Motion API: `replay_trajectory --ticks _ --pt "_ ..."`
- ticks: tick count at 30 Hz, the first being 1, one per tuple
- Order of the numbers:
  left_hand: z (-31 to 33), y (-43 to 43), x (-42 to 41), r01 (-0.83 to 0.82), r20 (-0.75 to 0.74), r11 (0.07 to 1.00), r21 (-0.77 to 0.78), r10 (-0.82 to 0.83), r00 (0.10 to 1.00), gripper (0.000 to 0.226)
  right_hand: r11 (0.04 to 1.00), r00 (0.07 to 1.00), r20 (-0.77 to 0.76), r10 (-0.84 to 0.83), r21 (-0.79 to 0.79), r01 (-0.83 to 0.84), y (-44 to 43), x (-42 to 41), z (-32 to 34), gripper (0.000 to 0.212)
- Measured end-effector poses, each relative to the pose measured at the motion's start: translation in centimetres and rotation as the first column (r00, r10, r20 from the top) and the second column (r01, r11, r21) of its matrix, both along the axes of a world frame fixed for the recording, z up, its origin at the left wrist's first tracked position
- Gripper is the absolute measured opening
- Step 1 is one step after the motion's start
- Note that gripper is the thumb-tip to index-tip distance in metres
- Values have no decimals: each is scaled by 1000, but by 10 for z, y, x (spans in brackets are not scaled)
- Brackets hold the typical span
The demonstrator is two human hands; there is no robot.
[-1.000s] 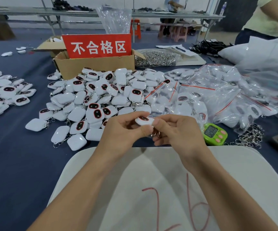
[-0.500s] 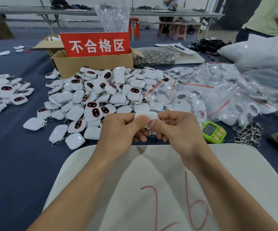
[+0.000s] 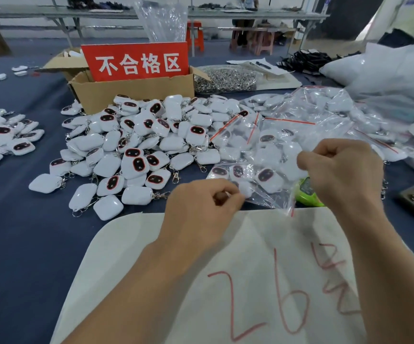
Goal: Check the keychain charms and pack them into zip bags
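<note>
Packing step, in front of the cardboard box (image 3: pixel 131 93): right hand (image 3: pixel 342 175) fingers pinch the zip bag (image 3: pixel 270 197) by its edge, left hand (image 3: pixel 201 209) fingers pinch what seems a white charm (image 3: pixel 245 192) at its mouth, best kept wide until the charm slides fully in.

The left hand (image 3: pixel 201 207) and higher right hand (image 3: pixel 342 172) pinch, fingers curled.

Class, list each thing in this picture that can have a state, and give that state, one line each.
left hand, pinches a white charm
right hand, pinches the zip bag
zip bag, held up at one edge, charms inside
cardboard box, flaps open
loose charms, heaped, some face up, some face down
</note>
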State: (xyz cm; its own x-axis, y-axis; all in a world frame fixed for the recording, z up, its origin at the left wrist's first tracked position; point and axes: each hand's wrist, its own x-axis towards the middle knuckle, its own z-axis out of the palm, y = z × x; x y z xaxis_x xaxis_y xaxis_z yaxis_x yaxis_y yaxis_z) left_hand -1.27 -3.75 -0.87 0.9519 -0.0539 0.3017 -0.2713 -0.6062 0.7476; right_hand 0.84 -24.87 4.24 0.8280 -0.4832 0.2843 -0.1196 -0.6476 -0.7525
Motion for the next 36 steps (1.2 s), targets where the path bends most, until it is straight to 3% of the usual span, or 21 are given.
replay_trajectory --ticks 4,8,11,16,20,23,26,29,32,36 --pt "-2 -20 -6 47 -19 992 121 -45 999 41 956 997 -73 -36 -295 13 2 -5 1 35" --pt "-5 -23 -7 48 -52 992 119 -42 998 49 935 992 -98 -80 -353 40 2 -6 2 33" --pt "-3 -22 -7 51 -63 993 106 -45 997 47 934 974 -207 -96 -357 16 -5 -2 -1 35" --pt "2 -26 -10 80 -27 994 70 -78 997 32 979 940 -285 188 -20 -202 16 -1 -7 13" --pt "-2 -24 -8 -22 -34 1000 -6 22 999 24 882 857 -264 442 304 -361 26 2 -12 16" --pt "-2 -23 -4 -121 -41 993 0 121 992 24 848 813 -286 507 334 -412 26 2 -14 14" --pt "-5 -19 1 -131 -70 991 -14 130 989 17 851 830 -248 500 318 -418 27 2 -18 22" --pt "-3 -16 2 -145 -45 986 -84 142 989 19 885 868 -215 448 241 -398 31 4 -22 17" --pt "6 -17 -2 -158 97 952 -261 189 977 28 918 909 -127 396 50 -393 45 2 -25 21" --pt "11 -23 -16 59 225 935 -348 22 974 31 861 925 -124 359 -337 -380 63 -5 -30 23"
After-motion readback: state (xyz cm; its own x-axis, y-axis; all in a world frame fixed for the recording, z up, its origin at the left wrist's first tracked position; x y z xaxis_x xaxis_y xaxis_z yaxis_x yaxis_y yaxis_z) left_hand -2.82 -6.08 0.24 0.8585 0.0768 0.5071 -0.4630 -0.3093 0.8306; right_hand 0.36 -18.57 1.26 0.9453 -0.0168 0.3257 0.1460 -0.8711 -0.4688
